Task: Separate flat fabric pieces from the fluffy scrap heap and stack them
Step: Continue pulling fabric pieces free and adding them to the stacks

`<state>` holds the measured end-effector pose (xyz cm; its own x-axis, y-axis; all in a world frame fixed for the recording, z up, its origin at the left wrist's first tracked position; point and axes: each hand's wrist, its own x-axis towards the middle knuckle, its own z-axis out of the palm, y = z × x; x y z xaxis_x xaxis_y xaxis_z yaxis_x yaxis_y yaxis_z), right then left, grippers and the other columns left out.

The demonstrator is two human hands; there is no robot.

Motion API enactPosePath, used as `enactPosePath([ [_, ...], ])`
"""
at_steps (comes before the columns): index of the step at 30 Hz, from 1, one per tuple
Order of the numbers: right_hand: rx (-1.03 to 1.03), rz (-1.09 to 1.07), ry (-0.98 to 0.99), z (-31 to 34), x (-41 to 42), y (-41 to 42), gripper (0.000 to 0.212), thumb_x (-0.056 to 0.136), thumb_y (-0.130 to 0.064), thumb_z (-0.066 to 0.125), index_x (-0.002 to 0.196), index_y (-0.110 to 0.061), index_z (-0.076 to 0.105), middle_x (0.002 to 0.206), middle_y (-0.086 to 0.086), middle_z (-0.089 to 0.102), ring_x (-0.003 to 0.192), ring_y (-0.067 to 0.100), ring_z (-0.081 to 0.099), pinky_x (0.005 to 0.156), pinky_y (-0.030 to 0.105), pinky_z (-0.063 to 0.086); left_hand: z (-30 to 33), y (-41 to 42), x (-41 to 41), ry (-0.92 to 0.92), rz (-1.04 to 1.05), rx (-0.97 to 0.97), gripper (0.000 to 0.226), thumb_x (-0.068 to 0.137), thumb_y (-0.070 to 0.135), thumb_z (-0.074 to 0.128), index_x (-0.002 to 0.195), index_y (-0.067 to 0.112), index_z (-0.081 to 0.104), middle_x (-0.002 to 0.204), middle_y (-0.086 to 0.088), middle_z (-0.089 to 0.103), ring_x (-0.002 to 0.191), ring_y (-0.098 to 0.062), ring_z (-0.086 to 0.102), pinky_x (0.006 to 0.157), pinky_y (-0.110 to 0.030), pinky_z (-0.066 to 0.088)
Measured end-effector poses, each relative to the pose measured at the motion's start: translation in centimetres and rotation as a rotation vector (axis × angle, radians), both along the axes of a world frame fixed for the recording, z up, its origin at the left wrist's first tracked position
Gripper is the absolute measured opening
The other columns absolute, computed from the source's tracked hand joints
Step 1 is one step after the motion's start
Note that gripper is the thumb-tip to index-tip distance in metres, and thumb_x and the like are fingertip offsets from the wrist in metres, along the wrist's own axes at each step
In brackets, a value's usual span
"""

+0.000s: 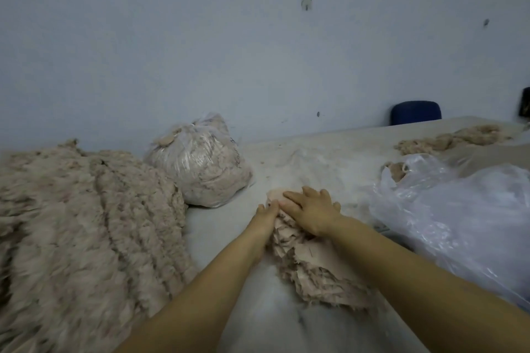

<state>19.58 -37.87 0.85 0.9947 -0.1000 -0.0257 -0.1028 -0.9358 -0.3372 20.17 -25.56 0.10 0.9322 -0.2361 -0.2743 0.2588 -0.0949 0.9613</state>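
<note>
The right hand (311,210) lies flat, fingers straight, on the stack of flat pieces (304,255), likely pressing it level; the left hand (266,213) steadies its edge, grip unclear. The fluffy heap (80,223) sits left of the stack.

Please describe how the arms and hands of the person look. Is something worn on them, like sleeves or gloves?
Both forearms are bare up to the frame edge: no sleeves show. The left hand and right hand wear no gloves. No ring, watch or bracelet is visible on the fingers or wrists, though the picture is slightly blurred.
</note>
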Motion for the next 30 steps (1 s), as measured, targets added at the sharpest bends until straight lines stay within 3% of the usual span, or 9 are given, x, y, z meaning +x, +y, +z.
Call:
enactPosePath([
  [2, 0.05, 0.014, 0.067, -0.7, 0.0, 0.2, 0.052, 0.101, -0.049, 0.015, 0.151, -0.035, 0.016, 0.159, 0.005, 0.016, 0.142, 0.034, 0.014, 0.114, 0.051, 0.015, -0.9, -1.2, -1.6, -0.019, -0.032, -0.121, 0.067, 0.096, 0.058, 0.026, 0.142, 0.011, 0.036, 0.142, -0.02, 0.045, 0.128, -0.03, 0.047, 0.109, -0.046, 0.036],
  [4, 0.11, -0.032, 0.081, -1.5, -0.6, 0.4, 0.051, 0.1, -0.05, 0.013, 0.15, -0.038, 0.014, 0.159, 0.009, 0.014, 0.143, 0.036, 0.015, 0.114, 0.051, 0.013, -1.5, -2.1, -3.0, -0.01, 0.06, -0.25, 0.071, 0.097, 0.059, 0.018, 0.146, 0.009, 0.029, 0.145, -0.022, 0.038, 0.136, -0.029, 0.036, 0.115, -0.045, 0.027],
  [6, 0.125, -0.094, 0.027, -1.7, -1.3, 0.3, 0.053, 0.098, -0.058, 0.014, 0.148, -0.04, 0.018, 0.157, 0.008, 0.016, 0.141, 0.037, 0.018, 0.114, 0.056, 0.014, -1.9, -3.4, -3.1, -0.005, 0.007, -0.167, 0.073, 0.095, 0.061, 0.017, 0.145, 0.01, 0.031, 0.145, -0.017, 0.04, 0.134, -0.025, 0.04, 0.11, -0.037, 0.035],
  [10, 0.116, -0.142, -0.048, -0.7, -2.1, 0.1, 0.053, 0.097, -0.057, 0.022, 0.145, -0.035, 0.026, 0.148, 0.013, 0.027, 0.134, 0.038, 0.026, 0.108, 0.059, 0.025, -0.5, -2.3, -2.8, 0.008, 0.004, -0.393, 0.065, 0.092, 0.062, 0.027, 0.121, 0.013, 0.058, 0.114, -0.018, 0.063, 0.109, -0.029, 0.061, 0.095, -0.041, 0.05],
  [12, -0.004, -0.129, -0.05, -0.5, -2.7, 0.4, 0.046, 0.098, -0.049, 0.019, 0.141, -0.034, 0.027, 0.139, 0.014, 0.035, 0.125, 0.038, 0.034, 0.103, 0.056, 0.031, -0.7, -2.3, -2.3, -0.054, 0.032, -0.328, 0.052, 0.097, 0.054, 0.031, 0.105, 0.015, 0.064, 0.093, -0.013, 0.069, 0.086, -0.024, 0.066, 0.072, -0.032, 0.057],
  [14, -0.096, -0.139, -0.001, -1.0, -3.4, 1.0, 0.046, 0.099, -0.049, 0.016, 0.142, -0.035, 0.025, 0.145, 0.014, 0.031, 0.13, 0.038, 0.031, 0.105, 0.055, 0.027, -1.4, -2.2, -2.3, -0.106, 0.013, -0.185, 0.041, 0.103, 0.036, 0.031, 0.121, 0.012, 0.058, 0.097, -0.01, 0.068, 0.08, -0.019, 0.064, 0.053, -0.019, 0.052],
  [19, -0.093, -0.154, 0.045, -1.8, -4.7, 1.3, 0.054, 0.099, -0.056, 0.014, 0.15, -0.04, 0.006, 0.161, 0.005, -0.001, 0.146, 0.037, -0.002, 0.112, 0.06, -0.003, -3.1, -0.5, -2.3, -0.154, -0.026, -0.153, 0.038, 0.103, 0.024, 0.035, 0.134, 0.008, 0.05, 0.106, -0.004, 0.066, 0.093, -0.013, 0.064, 0.072, -0.018, 0.051],
  [23, -0.095, -0.122, -0.042, -0.4, -5.0, 1.0, 0.052, 0.098, -0.056, 0.013, 0.149, -0.042, 0.012, 0.161, 0.002, 0.002, 0.145, 0.037, 0.002, 0.114, 0.059, -0.001, -2.2, 0.3, -2.2, -0.157, -0.062, -0.145, 0.035, 0.1, 0.033, 0.041, 0.128, 0.015, 0.054, 0.117, -0.005, 0.065, 0.103, -0.017, 0.063, 0.082, -0.026, 0.05],
  [30, -0.08, -0.071, -0.191, 0.6, -7.3, 1.5, 0.048, 0.102, -0.046, 0.02, 0.149, -0.034, 0.021, 0.16, 0.003, 0.009, 0.146, 0.028, 0.005, 0.117, 0.05, 0.004, 0.0, 2.5, -3.8, -0.217, -0.073, -0.095, 0.019, 0.1, 0.035, 0.04, 0.097, 0.029, 0.058, 0.098, 0.012, 0.063, 0.085, 0.0, 0.059, 0.069, -0.017, 0.047],
])
